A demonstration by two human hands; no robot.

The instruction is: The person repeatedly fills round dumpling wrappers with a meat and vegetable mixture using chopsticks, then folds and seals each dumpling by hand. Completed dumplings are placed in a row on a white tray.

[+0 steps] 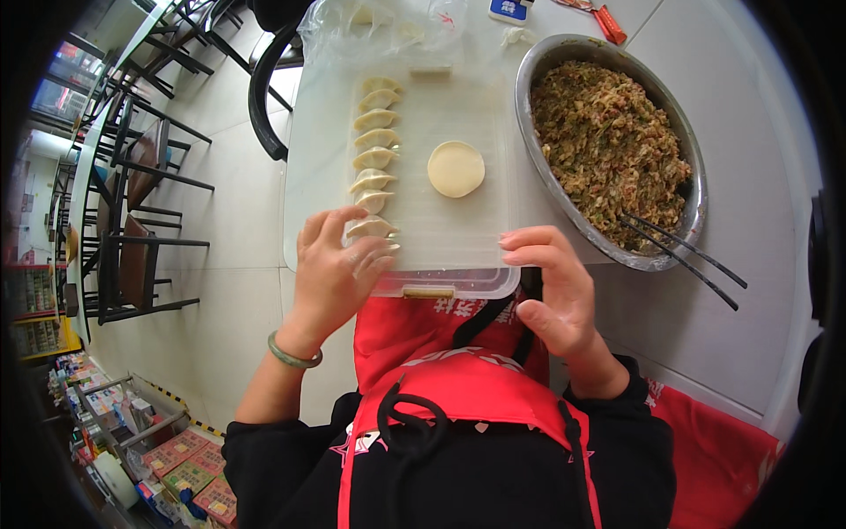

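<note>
My left hand is at the lower end of a column of pleated dumplings on a translucent plastic tray. Its fingers are around the lowest dumpling; whether they grip anything is hidden. My right hand, fingers apart and holding nothing, is beside the tray's lower right corner. A pale stack of round dough wrappers lies right of the dumplings. To the right stands a large metal bowl of minced filling, with black chopsticks stuck in it and resting over its rim.
A clear plastic bag lies beyond the tray. Near it are a white and blue packet and a red wrapper. Black-framed chairs and a cart of boxes stand at the left.
</note>
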